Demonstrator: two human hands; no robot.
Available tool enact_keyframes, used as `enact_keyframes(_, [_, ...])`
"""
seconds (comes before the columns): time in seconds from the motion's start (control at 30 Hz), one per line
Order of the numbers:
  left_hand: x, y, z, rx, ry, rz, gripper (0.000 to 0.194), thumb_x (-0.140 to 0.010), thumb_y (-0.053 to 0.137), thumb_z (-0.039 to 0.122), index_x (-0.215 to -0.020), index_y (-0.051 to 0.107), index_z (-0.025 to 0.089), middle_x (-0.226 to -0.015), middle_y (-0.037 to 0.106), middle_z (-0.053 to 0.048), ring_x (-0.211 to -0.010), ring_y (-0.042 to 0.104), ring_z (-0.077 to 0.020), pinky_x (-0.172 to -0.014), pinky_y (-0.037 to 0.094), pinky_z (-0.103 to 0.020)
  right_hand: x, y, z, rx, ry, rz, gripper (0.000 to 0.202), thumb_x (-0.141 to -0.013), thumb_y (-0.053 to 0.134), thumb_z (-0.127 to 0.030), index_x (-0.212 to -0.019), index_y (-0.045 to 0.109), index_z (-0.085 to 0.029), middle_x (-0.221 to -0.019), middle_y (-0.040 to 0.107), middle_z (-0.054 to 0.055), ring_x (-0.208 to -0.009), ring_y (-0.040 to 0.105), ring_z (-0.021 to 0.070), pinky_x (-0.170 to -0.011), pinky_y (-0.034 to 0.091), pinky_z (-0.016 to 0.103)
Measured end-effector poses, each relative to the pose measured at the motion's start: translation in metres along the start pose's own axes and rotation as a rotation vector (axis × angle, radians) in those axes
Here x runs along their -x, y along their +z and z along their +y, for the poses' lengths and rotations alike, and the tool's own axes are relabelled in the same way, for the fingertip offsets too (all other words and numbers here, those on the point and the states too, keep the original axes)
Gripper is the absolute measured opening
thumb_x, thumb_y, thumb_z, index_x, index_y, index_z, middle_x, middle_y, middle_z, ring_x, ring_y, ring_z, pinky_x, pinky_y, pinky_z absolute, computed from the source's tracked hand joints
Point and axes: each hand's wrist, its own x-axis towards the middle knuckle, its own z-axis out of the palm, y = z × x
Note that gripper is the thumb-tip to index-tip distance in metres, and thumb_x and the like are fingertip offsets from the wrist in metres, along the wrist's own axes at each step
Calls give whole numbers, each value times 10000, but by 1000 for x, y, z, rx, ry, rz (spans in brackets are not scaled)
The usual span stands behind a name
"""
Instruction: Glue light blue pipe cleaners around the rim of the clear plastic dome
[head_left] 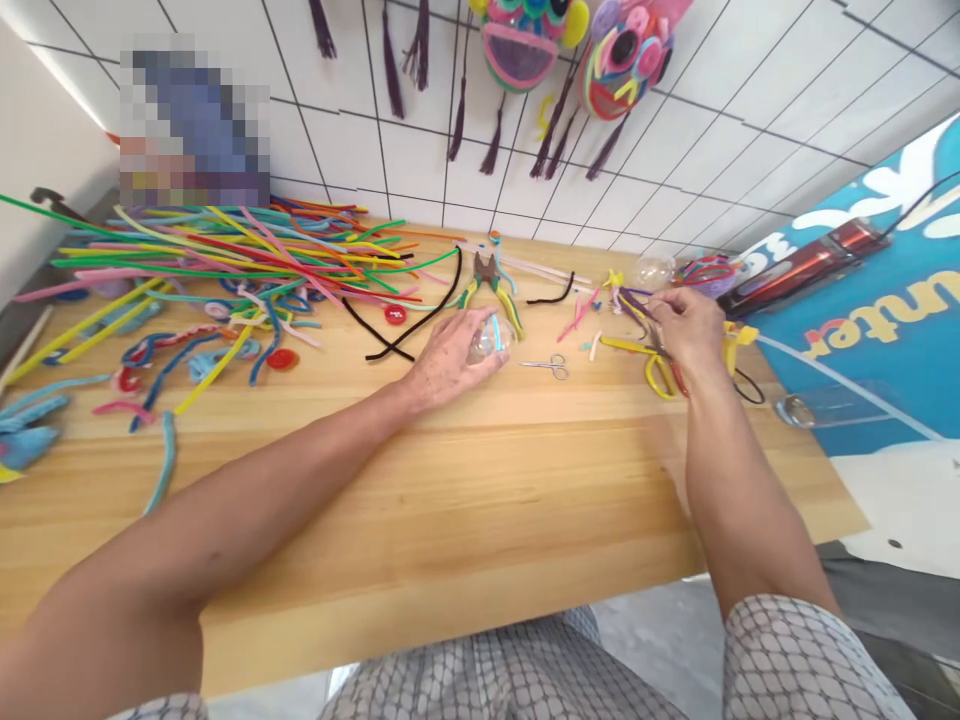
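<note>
My left hand (455, 358) rests on the table with its fingers curved round a clear plastic ball (496, 338) that has a light-blue strip on it. Over at the right, my right hand (688, 325) has thumb and fingers pinched together above a small heap of scraps. A dark purple strand (636, 303) runs up to those fingertips, but what they grip is not clear. Under that hand lie yellow-handled scissors (660, 378). Small silver scissors (555, 366) lie between the hands, and pliers (487, 285) with green-yellow handles sit behind the ball.
A big pile of coloured pipe cleaners (247, 255) covers the back left. Red buttons (282, 359) and black pipe cleaners (416, 320) lie nearer. Another clear ball (654, 270) and a red glue gun (810, 265) are at the right. Decorated masks (628, 55) with tassels hang on the wall grid.
</note>
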Motion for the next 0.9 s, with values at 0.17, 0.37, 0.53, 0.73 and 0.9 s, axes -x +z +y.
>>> enact_keyframes(0.17, [0, -2, 4, 6, -1, -12, 620, -984, 724, 434, -1543, 565, 219, -1421, 754, -129, -1308, 726, -316, -1284, 491, -538, 5, -18, -2, 88, -52, -57, 70, -836, 819, -222, -871, 759, -216, -1125, 817, 184, -1251, 710, 408, -1149, 489, 602])
enact_keyframes(0.37, [3, -6, 6, -2, -24, -36, 636, -995, 709, 447, -1575, 522, 264, -1458, 741, -110, -1264, 736, -295, -1262, 507, -515, 40, -24, -60, -282, -199, -410, 174, -927, 792, -414, -1017, 850, -276, -896, 811, 43, -800, 744, 255, -783, 609, 425])
enact_keyframes(0.53, [5, -7, 7, -48, -10, -57, 645, -987, 709, 439, -1572, 531, 232, -1508, 710, -135, -1411, 669, -325, -1299, 477, -527, 38, -19, -81, -575, -101, -515, 264, -901, 851, -536, -937, 833, -275, -770, 732, 28, -640, 620, 171, -577, 536, 319])
enact_keyframes(0.73, [6, -8, 9, -47, -12, -70, 653, -1003, 695, 454, -1586, 530, 213, -1541, 690, -148, -1465, 640, -325, -1327, 452, -509, 5, -60, -68, -526, -69, -378, 221, -840, 898, -452, -969, 849, -279, -890, 780, 51, -758, 657, 195, -694, 539, 357])
enact_keyframes(0.9, [5, -7, 10, -37, -19, -77, 658, -994, 704, 450, -1589, 526, 231, -1560, 688, -136, -1485, 630, -326, -1338, 439, -523, -35, -86, -40, -649, -108, -110, 268, -887, 791, -640, -856, 761, -376, -844, 716, 47, -783, 668, 269, -777, 569, 473])
